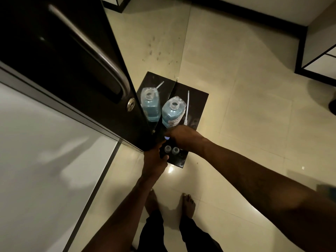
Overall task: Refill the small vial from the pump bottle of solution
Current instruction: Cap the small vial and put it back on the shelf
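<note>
The clear bottle of blue solution (171, 111) stands open-necked on a small black shelf (199, 106) against a mirror. Its white pump tube (187, 108) lies beside it on the right. Two small open vials (175, 150) stand at the shelf's front edge. My left hand (154, 160) curls around the left vial (167, 148), a finger above it and the thumb below. My right hand (183, 138) hovers just behind the vials, fingers pinched on a small pale-blue thing (167, 138); I cannot tell what it is.
The mirror (160, 51) on the left shows the bottle's reflection (150, 104). A dark door with a long metal handle (94, 51) and a lock stands left of it. Below are beige floor tiles (254, 106) and my bare feet (188, 204).
</note>
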`<state>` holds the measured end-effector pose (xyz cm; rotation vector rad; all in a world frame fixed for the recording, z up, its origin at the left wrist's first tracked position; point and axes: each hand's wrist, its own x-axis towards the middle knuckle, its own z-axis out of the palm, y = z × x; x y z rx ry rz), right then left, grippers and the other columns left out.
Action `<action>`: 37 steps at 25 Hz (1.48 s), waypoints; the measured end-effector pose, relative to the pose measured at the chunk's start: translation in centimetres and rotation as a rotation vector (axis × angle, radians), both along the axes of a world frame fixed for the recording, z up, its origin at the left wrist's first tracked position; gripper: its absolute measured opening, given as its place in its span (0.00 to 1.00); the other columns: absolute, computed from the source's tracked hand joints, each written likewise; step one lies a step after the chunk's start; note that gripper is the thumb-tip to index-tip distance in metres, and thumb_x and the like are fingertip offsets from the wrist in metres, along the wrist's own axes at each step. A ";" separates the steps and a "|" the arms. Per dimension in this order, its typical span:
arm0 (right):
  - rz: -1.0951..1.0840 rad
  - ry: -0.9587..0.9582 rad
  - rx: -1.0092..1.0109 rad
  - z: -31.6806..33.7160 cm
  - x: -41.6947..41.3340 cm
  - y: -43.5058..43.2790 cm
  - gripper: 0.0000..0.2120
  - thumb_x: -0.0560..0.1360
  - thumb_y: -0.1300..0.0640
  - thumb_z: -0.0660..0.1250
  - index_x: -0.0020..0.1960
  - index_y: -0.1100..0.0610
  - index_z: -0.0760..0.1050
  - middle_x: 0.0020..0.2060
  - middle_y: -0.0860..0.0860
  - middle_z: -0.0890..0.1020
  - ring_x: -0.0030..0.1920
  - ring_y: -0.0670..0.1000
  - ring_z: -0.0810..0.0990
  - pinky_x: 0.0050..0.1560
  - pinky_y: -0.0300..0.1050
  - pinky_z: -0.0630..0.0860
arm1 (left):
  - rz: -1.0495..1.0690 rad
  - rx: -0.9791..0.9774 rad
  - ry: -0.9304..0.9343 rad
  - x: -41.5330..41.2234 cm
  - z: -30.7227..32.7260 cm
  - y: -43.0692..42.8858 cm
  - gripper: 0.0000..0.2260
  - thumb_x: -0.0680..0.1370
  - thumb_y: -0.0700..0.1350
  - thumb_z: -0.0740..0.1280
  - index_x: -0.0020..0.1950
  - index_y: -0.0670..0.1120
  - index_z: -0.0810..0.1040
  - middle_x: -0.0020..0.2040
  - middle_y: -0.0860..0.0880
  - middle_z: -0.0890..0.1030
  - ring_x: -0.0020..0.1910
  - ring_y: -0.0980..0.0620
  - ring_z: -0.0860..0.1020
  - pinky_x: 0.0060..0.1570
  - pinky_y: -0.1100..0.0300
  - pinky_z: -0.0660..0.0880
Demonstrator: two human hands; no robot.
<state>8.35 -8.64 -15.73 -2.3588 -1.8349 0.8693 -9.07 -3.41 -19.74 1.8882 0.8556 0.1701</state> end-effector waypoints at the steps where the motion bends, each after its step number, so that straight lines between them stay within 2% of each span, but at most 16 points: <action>1: 0.036 -0.049 -0.032 -0.3 0.1 0.6 0.12 0.76 0.61 0.66 0.57 0.53 0.79 0.53 0.54 0.84 0.53 0.58 0.84 0.51 0.52 0.81 | -0.012 0.011 0.021 0.2 -0.2 0.1 0.29 0.71 0.31 0.75 0.70 0.45 0.76 0.65 0.48 0.79 0.66 0.48 0.76 0.66 0.47 0.75; 6: 0.126 -0.091 -0.161 -1.7 1.0 2.1 0.08 0.75 0.57 0.62 0.50 0.57 0.79 0.45 0.57 0.84 0.45 0.60 0.84 0.49 0.54 0.83 | -0.024 0.103 -0.015 0.5 -2.0 0.3 0.24 0.72 0.34 0.76 0.67 0.43 0.79 0.64 0.44 0.81 0.65 0.44 0.77 0.67 0.51 0.72; 9: 0.165 -0.121 -0.156 -3.0 0.6 2.6 0.11 0.81 0.61 0.61 0.55 0.62 0.81 0.49 0.59 0.84 0.50 0.59 0.84 0.50 0.48 0.79 | -0.004 0.087 -0.003 0.9 -2.4 -0.1 0.19 0.72 0.33 0.75 0.62 0.42 0.81 0.59 0.44 0.83 0.61 0.45 0.80 0.63 0.52 0.75; 13: 0.232 -0.183 -0.194 -3.7 0.6 2.7 0.13 0.82 0.62 0.59 0.57 0.66 0.80 0.51 0.61 0.83 0.51 0.59 0.82 0.48 0.45 0.73 | -0.003 0.101 -0.002 0.7 -2.5 -0.1 0.15 0.73 0.34 0.75 0.59 0.42 0.82 0.58 0.45 0.84 0.61 0.48 0.79 0.62 0.66 0.73; 15: 0.101 -0.064 -0.158 -2.6 0.7 2.2 0.12 0.81 0.62 0.60 0.55 0.65 0.80 0.50 0.60 0.83 0.48 0.59 0.82 0.49 0.48 0.76 | 0.039 0.140 -0.056 0.4 -1.8 0.3 0.16 0.73 0.34 0.75 0.61 0.42 0.82 0.59 0.47 0.83 0.62 0.54 0.77 0.61 0.76 0.68; 16: 0.050 -0.002 -0.112 -1.8 0.7 1.6 0.10 0.80 0.61 0.62 0.54 0.62 0.81 0.49 0.59 0.84 0.47 0.58 0.82 0.50 0.50 0.79 | 0.061 0.157 -0.088 0.3 -1.1 0.4 0.16 0.74 0.35 0.76 0.61 0.43 0.83 0.59 0.49 0.83 0.61 0.59 0.77 0.61 0.78 0.67; 18: -0.101 0.118 -0.035 0.7 1.3 0.1 0.09 0.78 0.59 0.65 0.55 0.55 0.82 0.49 0.54 0.85 0.48 0.55 0.83 0.52 0.53 0.82 | 0.080 0.157 -0.147 0.0 1.1 0.6 0.14 0.75 0.38 0.76 0.60 0.45 0.83 0.58 0.54 0.82 0.59 0.67 0.77 0.59 0.75 0.71; 22: -0.420 0.217 0.248 8.5 1.4 -3.7 0.14 0.75 0.58 0.69 0.59 0.49 0.82 0.47 0.48 0.86 0.44 0.47 0.84 0.48 0.47 0.83 | -0.027 0.205 -0.164 0.2 7.4 0.4 0.06 0.79 0.45 0.73 0.55 0.47 0.83 0.51 0.57 0.84 0.55 0.70 0.78 0.55 0.75 0.72; 24: -0.362 0.212 0.378 13.2 0.3 -5.0 0.12 0.75 0.58 0.71 0.56 0.49 0.83 0.44 0.47 0.87 0.42 0.45 0.84 0.44 0.44 0.82 | -0.079 0.239 -0.164 0.6 11.4 0.1 0.01 0.79 0.47 0.73 0.49 0.51 0.82 0.44 0.62 0.82 0.49 0.70 0.79 0.50 0.76 0.72; 26: -0.254 0.221 0.434 17.1 -0.7 -5.4 0.12 0.74 0.61 0.70 0.53 0.50 0.85 0.45 0.46 0.87 0.44 0.45 0.85 0.45 0.42 0.81 | -0.110 0.272 -0.187 1.1 14.2 0.0 0.08 0.77 0.46 0.75 0.42 0.56 0.79 0.33 0.66 0.77 0.38 0.72 0.78 0.42 0.78 0.70; 27: -0.211 0.210 0.433 19.2 -1.1 -5.6 0.14 0.72 0.63 0.69 0.53 0.50 0.85 0.46 0.46 0.87 0.45 0.44 0.84 0.46 0.41 0.81 | -0.113 0.295 -0.223 1.4 15.5 -0.2 0.11 0.76 0.45 0.76 0.38 0.56 0.78 0.30 0.64 0.75 0.33 0.69 0.77 0.39 0.76 0.71; 29: -0.130 0.164 0.414 22.3 -1.5 -6.0 0.18 0.70 0.66 0.68 0.54 0.51 0.86 0.48 0.46 0.87 0.45 0.42 0.82 0.45 0.33 0.78 | -0.115 0.350 -0.260 1.6 17.5 -0.3 0.11 0.75 0.48 0.77 0.36 0.51 0.79 0.31 0.59 0.75 0.30 0.65 0.73 0.37 0.63 0.76; 31: -0.100 0.118 0.429 24.3 -1.3 -6.1 0.18 0.70 0.66 0.68 0.55 0.53 0.86 0.49 0.45 0.85 0.42 0.40 0.79 0.43 0.25 0.72 | -0.123 0.361 -0.258 1.9 18.7 0.1 0.09 0.73 0.51 0.76 0.38 0.48 0.82 0.34 0.58 0.79 0.32 0.60 0.77 0.40 0.57 0.79; 32: -0.116 0.109 0.438 25.1 -1.3 -6.4 0.18 0.70 0.65 0.67 0.55 0.52 0.86 0.49 0.45 0.85 0.41 0.39 0.78 0.43 0.26 0.73 | -0.123 0.330 -0.236 1.9 19.4 0.2 0.09 0.73 0.53 0.76 0.42 0.48 0.84 0.36 0.57 0.82 0.35 0.59 0.79 0.43 0.55 0.80; 34: -0.147 0.102 0.449 26.3 -1.3 -6.9 0.19 0.69 0.63 0.66 0.56 0.50 0.85 0.48 0.47 0.85 0.44 0.42 0.81 0.45 0.37 0.80 | -0.118 0.259 -0.207 1.9 20.9 0.3 0.12 0.71 0.57 0.75 0.47 0.50 0.86 0.41 0.56 0.84 0.42 0.58 0.82 0.47 0.54 0.82; 37: -0.125 0.063 0.425 27.7 -1.8 -7.6 0.20 0.69 0.63 0.65 0.56 0.51 0.85 0.44 0.47 0.86 0.43 0.46 0.83 0.44 0.43 0.82 | -0.162 0.252 -0.230 1.9 23.4 0.0 0.11 0.72 0.56 0.75 0.47 0.50 0.86 0.40 0.57 0.85 0.40 0.60 0.83 0.45 0.55 0.83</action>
